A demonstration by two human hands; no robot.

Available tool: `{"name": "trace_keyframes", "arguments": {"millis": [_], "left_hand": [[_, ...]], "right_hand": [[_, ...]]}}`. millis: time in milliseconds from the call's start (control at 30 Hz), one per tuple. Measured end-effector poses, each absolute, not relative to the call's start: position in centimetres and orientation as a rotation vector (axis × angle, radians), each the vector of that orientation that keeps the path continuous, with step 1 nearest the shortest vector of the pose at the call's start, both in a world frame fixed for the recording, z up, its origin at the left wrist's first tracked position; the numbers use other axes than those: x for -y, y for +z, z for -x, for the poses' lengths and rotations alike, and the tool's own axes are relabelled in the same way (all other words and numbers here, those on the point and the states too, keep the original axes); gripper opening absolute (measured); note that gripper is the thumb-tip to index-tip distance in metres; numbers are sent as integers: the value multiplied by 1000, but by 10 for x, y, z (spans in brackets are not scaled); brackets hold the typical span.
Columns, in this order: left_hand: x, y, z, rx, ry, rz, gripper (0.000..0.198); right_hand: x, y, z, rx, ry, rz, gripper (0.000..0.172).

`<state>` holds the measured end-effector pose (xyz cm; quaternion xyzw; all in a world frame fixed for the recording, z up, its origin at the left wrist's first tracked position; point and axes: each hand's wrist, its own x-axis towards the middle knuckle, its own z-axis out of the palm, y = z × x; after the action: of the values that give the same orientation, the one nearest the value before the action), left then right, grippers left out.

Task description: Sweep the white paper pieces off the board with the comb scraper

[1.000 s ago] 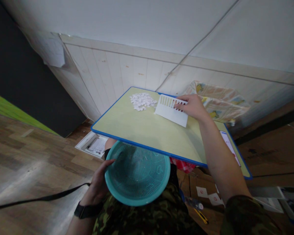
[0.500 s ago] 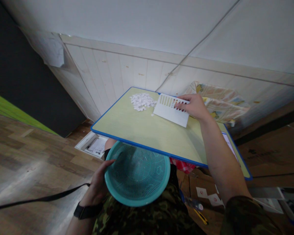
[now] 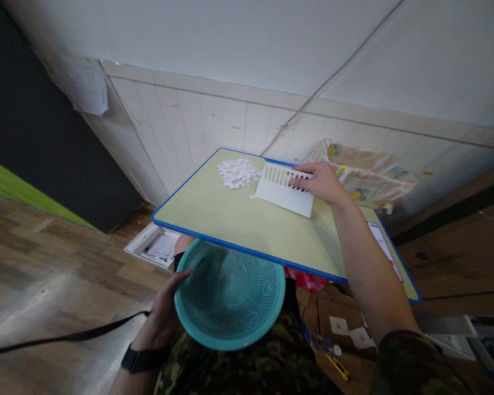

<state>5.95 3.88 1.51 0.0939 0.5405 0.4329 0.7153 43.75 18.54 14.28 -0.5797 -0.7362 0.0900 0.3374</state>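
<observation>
My left hand [image 3: 168,304] grips the left rim of a turquoise plastic colander [image 3: 230,285], its thumb over the edge. The colander sits over my lap, partly under the near edge of a pale yellow table [image 3: 214,219] with a blue border. Over the table's far side, my right hand [image 3: 315,181] is closed on a white slotted card [image 3: 286,189] with a row of long openings along its top; fingers show through the slots. Just left of the card lies a heap of small white pieces [image 3: 236,173], with a loose one near the card's lower left corner.
A white wall and a cable [image 3: 333,77] stand behind the table. Beyond its right side is a patterned cloth-lined basket [image 3: 370,170]. A phone-like object [image 3: 385,249] lies at the table's right edge. A yellow cutter [image 3: 337,367] and a white box [image 3: 154,244] are below.
My right hand and the slotted card have shifted slightly left and down in view. My left hand still holds the colander in nearly the same place.
</observation>
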Motion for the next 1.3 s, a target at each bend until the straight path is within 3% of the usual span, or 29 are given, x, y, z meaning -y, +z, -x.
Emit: {"name": "trace_keyframes", "arguments": {"millis": [1300], "left_hand": [[-38,7,-55,-1170,967,-214,23]], "right_hand": [[-184,146,-444,1901,202,1523,36]]}}
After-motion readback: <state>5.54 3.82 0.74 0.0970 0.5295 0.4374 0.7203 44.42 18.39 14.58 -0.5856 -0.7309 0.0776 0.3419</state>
